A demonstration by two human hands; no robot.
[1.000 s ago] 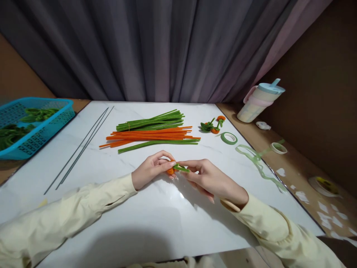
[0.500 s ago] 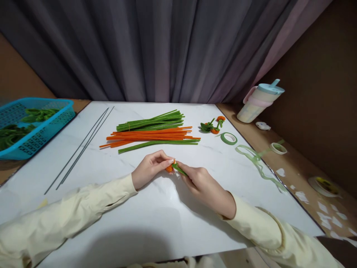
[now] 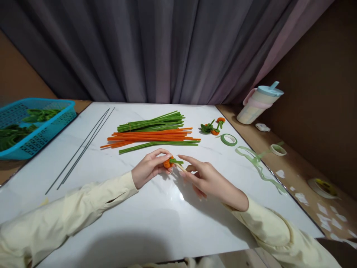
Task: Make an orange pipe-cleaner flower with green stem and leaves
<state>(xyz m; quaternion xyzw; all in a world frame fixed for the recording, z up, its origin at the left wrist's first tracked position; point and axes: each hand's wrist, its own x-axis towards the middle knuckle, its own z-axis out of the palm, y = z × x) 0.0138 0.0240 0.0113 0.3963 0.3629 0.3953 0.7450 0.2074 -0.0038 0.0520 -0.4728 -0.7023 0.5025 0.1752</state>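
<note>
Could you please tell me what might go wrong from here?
The small orange piece is pinched in the left hand, so it might slip out. The pale green ribbon lies in loose curls and could tangle. The green stems nearest that hand might scatter if it brushed them.
</note>
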